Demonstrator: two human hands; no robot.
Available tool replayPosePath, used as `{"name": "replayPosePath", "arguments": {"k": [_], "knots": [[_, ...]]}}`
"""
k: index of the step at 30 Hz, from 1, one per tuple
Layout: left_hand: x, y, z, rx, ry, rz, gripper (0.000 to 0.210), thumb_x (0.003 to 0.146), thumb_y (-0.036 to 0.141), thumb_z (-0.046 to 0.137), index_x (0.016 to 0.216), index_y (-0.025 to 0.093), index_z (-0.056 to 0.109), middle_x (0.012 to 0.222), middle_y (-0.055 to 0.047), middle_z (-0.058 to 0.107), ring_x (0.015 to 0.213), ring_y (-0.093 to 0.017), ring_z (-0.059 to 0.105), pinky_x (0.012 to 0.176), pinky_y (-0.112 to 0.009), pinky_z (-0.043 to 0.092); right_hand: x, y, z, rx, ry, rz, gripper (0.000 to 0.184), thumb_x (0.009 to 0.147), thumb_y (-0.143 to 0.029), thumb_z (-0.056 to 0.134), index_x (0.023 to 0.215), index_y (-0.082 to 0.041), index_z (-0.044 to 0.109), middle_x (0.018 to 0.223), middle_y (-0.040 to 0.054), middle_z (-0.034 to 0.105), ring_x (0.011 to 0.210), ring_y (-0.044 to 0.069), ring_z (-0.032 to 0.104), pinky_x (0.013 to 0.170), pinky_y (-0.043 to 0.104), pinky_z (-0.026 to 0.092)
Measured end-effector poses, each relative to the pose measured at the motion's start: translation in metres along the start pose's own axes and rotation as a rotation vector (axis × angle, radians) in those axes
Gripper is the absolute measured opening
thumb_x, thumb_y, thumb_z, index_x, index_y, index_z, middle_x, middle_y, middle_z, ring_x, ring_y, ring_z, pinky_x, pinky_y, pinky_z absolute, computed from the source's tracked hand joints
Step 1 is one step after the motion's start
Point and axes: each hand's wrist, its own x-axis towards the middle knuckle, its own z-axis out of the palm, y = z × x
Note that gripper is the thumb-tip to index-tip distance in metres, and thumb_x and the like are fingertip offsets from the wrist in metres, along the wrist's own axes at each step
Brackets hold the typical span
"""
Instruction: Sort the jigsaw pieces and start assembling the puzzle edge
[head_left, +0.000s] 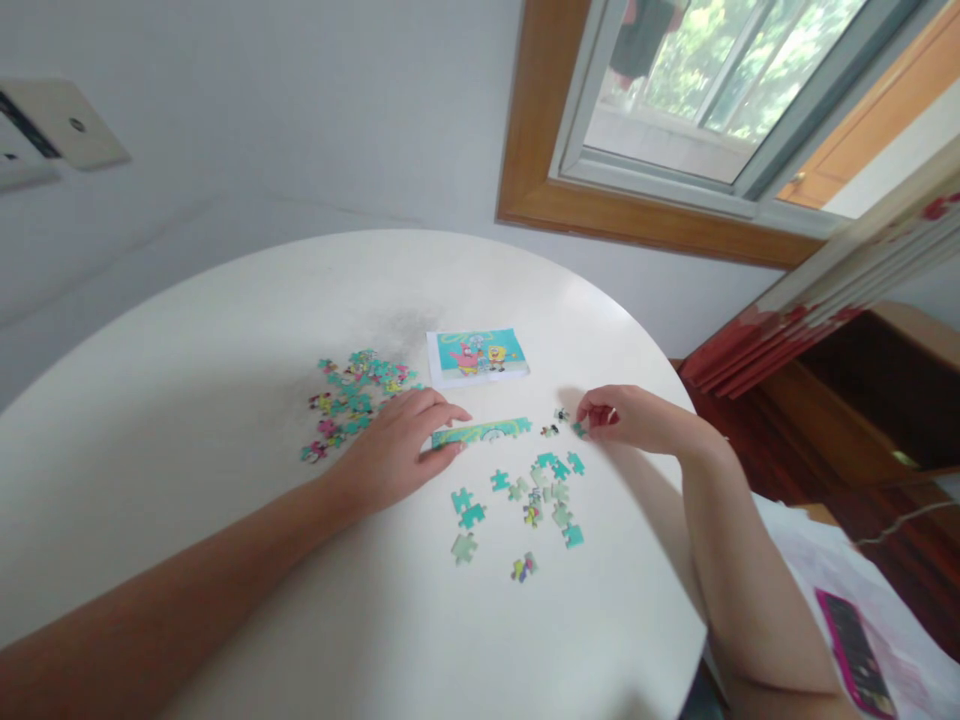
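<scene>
My left hand [411, 438] rests on the table with thumb and fingers apart at the left end of a joined strip of jigsaw puzzle [484, 432]. To the right, my right hand [619, 415] has its fingertips pinched on a teal puzzle piece [579, 430] close to the tabletop. Two small dark-patterned pieces, one of them a puzzle piece [550, 431], lie between that hand and the strip. Below the strip are several loose teal and pale green pieces [472, 516]. A heap of mixed pieces [356, 395] lies beyond and left of my left hand.
A printed reference picture [480, 357] with cartoon figures lies behind the strip on the round white table [247, 320]. A wall and a wood-framed window [540, 195] stand behind the table. At lower right, a pink-edged phone [855, 650] lies on a white surface.
</scene>
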Motion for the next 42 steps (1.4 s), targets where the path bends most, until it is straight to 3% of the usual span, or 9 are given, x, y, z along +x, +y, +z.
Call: {"name": "replayPosePath", "arguments": {"k": [4,17,22,30,36,42], "knots": [[0.0,0.0,0.0,0.0,0.005,0.001,0.026,0.091,0.033,0.051,0.112,0.022,0.061,0.105,-0.007,0.061,0.101,-0.024,0.056,0.093,-0.039,0.041,0.001,0.0,0.001,-0.006,0.017,-0.014,0.029,0.073,-0.015,0.058,0.099,-0.021,0.07,0.089,0.0044,0.07,0.076,0.018,0.063,0.071,0.028,0.047],[0.0,-0.001,0.001,0.002,-0.004,0.003,0.026,0.092,0.034,0.051,0.113,0.022,0.061,0.107,-0.007,0.061,0.102,-0.024,0.055,0.093,-0.039,0.041,0.006,0.011,0.002,0.056,-0.012,-0.02,0.009,0.073,-0.026,0.064,0.08,-0.019,0.065,0.08,0.0031,0.069,0.071,0.018,0.061,0.067,0.029,0.046],[0.0,-0.001,0.001,0.006,0.008,0.004,0.026,0.092,0.034,0.051,0.112,0.022,0.061,0.105,-0.007,0.061,0.101,-0.024,0.056,0.093,-0.04,0.041,0.006,0.004,0.002,0.278,-0.042,-0.054,0.008,0.075,-0.023,0.06,0.082,-0.02,0.062,0.075,0.0008,0.07,0.071,0.017,0.064,0.067,0.027,0.047],[0.001,0.0,0.0,0.007,0.01,0.0,0.026,0.091,0.035,0.051,0.111,0.022,0.061,0.107,-0.008,0.061,0.103,-0.025,0.055,0.093,-0.039,0.041,0.025,-0.018,0.023,0.402,0.149,-0.107,0.012,0.076,-0.029,0.063,0.078,-0.018,0.066,0.074,0.0012,0.069,0.069,0.014,0.06,0.067,0.026,0.045],[0.0,0.0,0.0,0.016,0.019,0.013,0.025,0.091,0.033,0.052,0.111,0.021,0.061,0.107,-0.007,0.061,0.104,-0.025,0.055,0.094,-0.039,0.04,0.031,-0.028,0.034,0.373,0.169,-0.023,0.012,0.076,-0.03,0.066,0.079,-0.018,0.068,0.071,0.0003,0.069,0.063,0.013,0.057,0.061,0.024,0.041],[0.0,-0.001,0.001,0.021,0.017,0.018,0.025,0.092,0.033,0.052,0.112,0.021,0.061,0.108,-0.007,0.061,0.104,-0.025,0.055,0.095,-0.039,0.04,0.036,-0.026,0.037,0.264,0.234,-0.049,0.011,0.076,-0.029,0.068,0.077,-0.018,0.071,0.075,0.0008,0.068,0.063,0.012,0.051,0.06,0.024,0.039]]}}
